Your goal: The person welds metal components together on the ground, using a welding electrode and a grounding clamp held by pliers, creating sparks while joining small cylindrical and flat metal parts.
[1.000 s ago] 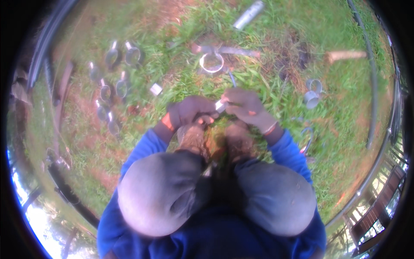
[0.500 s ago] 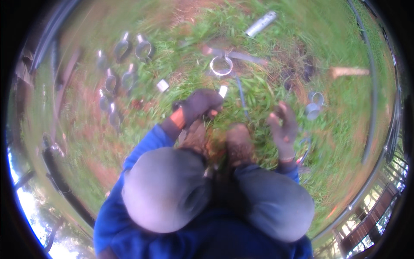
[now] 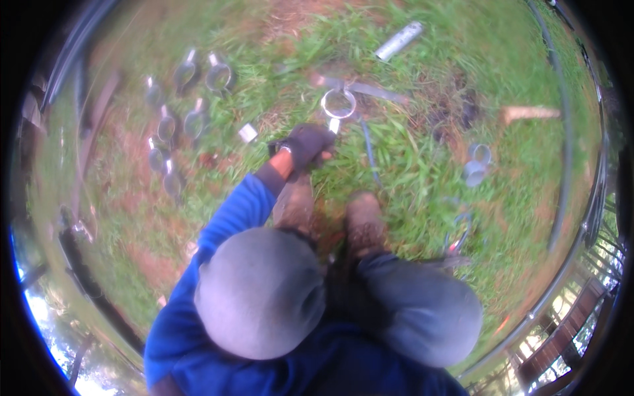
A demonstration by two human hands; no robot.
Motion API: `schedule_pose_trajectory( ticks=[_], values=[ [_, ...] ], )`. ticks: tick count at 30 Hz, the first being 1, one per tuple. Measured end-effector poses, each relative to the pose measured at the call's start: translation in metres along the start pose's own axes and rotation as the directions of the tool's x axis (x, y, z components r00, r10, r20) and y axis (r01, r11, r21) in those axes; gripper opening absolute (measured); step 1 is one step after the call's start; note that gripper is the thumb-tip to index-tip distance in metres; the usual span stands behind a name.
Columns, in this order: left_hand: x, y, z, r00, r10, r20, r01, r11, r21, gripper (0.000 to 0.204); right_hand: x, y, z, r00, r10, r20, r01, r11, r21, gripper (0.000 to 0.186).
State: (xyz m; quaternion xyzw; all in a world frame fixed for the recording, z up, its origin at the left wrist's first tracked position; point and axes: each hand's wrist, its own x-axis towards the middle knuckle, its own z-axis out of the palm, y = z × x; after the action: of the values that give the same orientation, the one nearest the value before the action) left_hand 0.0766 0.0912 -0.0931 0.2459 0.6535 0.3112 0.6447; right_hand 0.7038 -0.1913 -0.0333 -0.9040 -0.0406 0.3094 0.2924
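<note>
My left hand (image 3: 309, 146), in a dark glove, is closed around a small pale metal piece (image 3: 334, 125) whose end shows past the fingers. That piece points at a shiny metal ring (image 3: 327, 112), its upper end at the ring's near edge; whether they touch I cannot tell. A flat metal bar (image 3: 376, 90) lies just behind the ring on the grass. To the right of the ring runs a thin blue rod or cable (image 3: 370, 148). My right hand is out of the picture. Below the left hand are my muddy boots (image 3: 364, 221).
Several metal rings with tabs (image 3: 219, 76) lie at the left. A small metal block (image 3: 247, 133) is nearer. At the back lies a metal tube (image 3: 399, 41); to the right are a wooden handle (image 3: 531, 113), two short rings (image 3: 480, 155) and a tool with a cable (image 3: 457, 244).
My left hand has moved slightly forward, bringing the metal piece up to the ring. My right hand, seen open over the grass before, has gone out of view.
</note>
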Motion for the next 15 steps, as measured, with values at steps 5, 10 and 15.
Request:
schedule_pose_trajectory(
  ticks=[5,10,15],
  values=[
    [-0.011,0.017,0.004,0.997,-0.075,0.016,0.076,0.991,-0.113,0.013,-0.006,-0.002,0.007,0.999,-0.012,0.035,0.012,1.0,-0.012,0.075],
    [-0.01,0.014,0.004,1.0,-0.013,0.019,0.014,0.998,-0.061,0.016,-0.02,-0.009,0.011,0.998,-0.028,0.054,0.029,1.0,-0.013,0.076],
    [-0.002,-0.001,-0.001,0.98,0.168,0.105,-0.195,0.921,0.338,0.016,-0.029,-0.009,0.007,0.998,-0.04,0.049,0.041,0.999,-0.012,0.078]
  ],
)
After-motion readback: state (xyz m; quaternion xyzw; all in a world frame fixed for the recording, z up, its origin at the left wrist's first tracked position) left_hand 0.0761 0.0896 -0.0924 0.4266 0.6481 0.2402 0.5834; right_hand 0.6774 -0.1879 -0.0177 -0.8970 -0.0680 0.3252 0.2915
